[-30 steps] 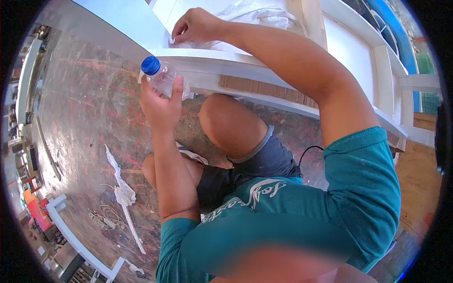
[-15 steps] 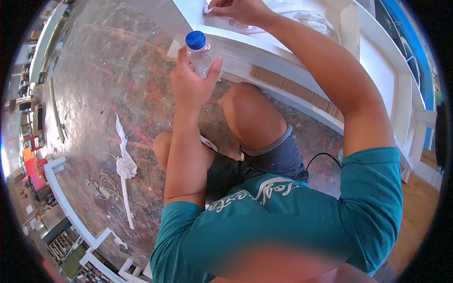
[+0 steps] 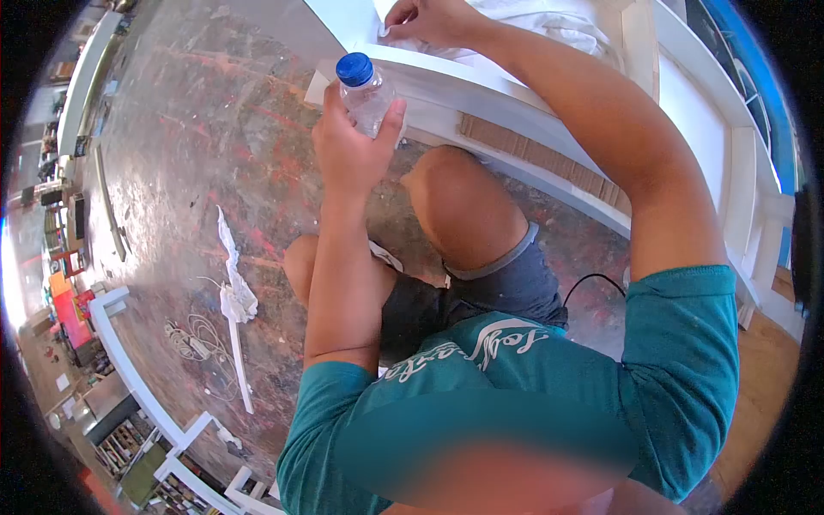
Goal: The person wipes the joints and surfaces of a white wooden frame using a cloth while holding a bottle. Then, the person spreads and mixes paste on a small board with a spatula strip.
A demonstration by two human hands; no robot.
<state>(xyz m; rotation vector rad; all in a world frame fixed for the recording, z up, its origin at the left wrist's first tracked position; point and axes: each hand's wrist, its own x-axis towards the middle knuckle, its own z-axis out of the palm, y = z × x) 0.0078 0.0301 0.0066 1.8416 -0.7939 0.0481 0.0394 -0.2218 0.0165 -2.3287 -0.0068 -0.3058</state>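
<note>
My left hand is wrapped around a clear plastic bottle with a blue cap, held upright beside the white wooden frame. Farther forward, my right hand is inside the frame, its fingers pinched on a small white cloth at the inner corner. The cloth's full extent is hidden by the fingers. A larger crumpled white sheet lies within the frame, under and beyond my right forearm. The white frame runs across in front of my knees.
A strip of cardboard lies along the frame's near side. On the stained floor to the left are a crumpled white rag, a thin white strip and a coiled cord. White framing pieces stand farther left.
The view has shifted slightly. My left hand still grips the bottle, and my right hand has moved slightly right along the corner with the cloth.
</note>
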